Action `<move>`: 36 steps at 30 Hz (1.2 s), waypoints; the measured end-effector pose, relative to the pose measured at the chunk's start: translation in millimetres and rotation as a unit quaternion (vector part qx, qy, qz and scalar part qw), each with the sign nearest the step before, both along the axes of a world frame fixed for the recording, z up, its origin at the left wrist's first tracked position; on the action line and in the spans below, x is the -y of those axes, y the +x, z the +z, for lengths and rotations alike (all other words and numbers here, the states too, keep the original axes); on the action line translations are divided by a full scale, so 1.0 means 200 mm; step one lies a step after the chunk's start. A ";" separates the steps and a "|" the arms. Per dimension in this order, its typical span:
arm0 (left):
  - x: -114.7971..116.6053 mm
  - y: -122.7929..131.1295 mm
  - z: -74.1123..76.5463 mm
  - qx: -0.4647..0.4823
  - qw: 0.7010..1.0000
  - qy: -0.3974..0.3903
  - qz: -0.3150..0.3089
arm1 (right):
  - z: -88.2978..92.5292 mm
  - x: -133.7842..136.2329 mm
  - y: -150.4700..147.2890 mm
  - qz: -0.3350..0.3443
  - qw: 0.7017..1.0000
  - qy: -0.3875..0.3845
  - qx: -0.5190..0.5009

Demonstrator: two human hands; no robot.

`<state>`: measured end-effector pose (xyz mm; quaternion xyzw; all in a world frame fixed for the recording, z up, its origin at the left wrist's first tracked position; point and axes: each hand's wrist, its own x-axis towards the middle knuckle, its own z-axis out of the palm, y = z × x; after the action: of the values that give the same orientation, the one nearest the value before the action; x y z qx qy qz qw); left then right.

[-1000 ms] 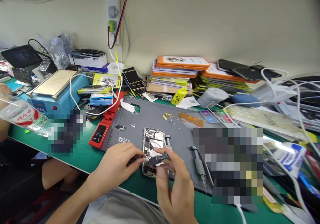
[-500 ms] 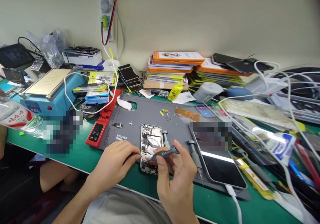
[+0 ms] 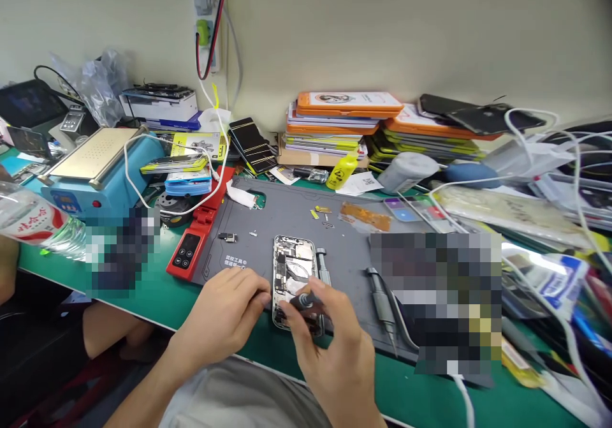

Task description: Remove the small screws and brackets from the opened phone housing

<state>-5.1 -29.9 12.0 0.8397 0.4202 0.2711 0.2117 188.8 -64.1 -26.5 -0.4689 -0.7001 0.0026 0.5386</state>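
Note:
An opened phone (image 3: pixel 292 268) with its insides showing lies on a grey work mat (image 3: pixel 287 221). My left hand (image 3: pixel 224 316) rests on the mat at the phone's left edge, fingers curled against its side. My right hand (image 3: pixel 335 345) pinches a dark screwdriver (image 3: pixel 302 301), held upright with its cap toward me, over the phone's lower part. A second screwdriver (image 3: pixel 321 265) lies right beside the phone, and a third screwdriver (image 3: pixel 382 307) lies farther right on the mat.
A red device (image 3: pixel 194 246) borders the mat's left side; small loose parts (image 3: pixel 320 214) lie on its far half. A blue heating plate (image 3: pixel 95 173), stacked orange cases (image 3: pixel 344 118), a yellow bottle (image 3: pixel 343 173), white cables (image 3: pixel 540 179) and a water bottle (image 3: pixel 33 221) crowd the green bench.
My right hand turned the screwdriver from lying slanted across the phone to standing upright over its lower part. The left hand stayed at the phone's edge.

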 end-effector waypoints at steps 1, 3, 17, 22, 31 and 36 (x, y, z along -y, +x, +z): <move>0.00 0.00 0.00 0.000 1.000 0.003 0.001 | 0.01 0.00 0.00 0.009 1.000 0.003 0.006; 0.00 0.00 -0.01 -0.003 1.000 0.012 0.003 | 0.01 0.00 0.01 0.032 0.999 -0.019 -0.009; -0.01 0.02 -0.05 -0.015 0.995 0.099 0.003 | -0.02 0.02 -0.02 0.001 0.989 -0.072 -0.131; 0.02 0.03 -0.04 -0.042 0.992 0.119 0.000 | -0.02 0.02 -0.04 0.049 0.973 -0.076 -0.213; 0.06 0.07 0.00 -0.089 0.987 0.135 0.003 | -0.01 0.02 -0.04 0.042 0.965 -0.065 -0.250; 0.10 0.11 0.05 -0.196 0.965 0.172 0.012 | 0.02 0.02 -0.04 0.029 0.953 -0.049 -0.297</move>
<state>16.8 -49.4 21.8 0.8953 0.4104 0.1714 -0.0253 181.3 -67.6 -21.8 -0.4525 -0.5204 0.1918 0.6983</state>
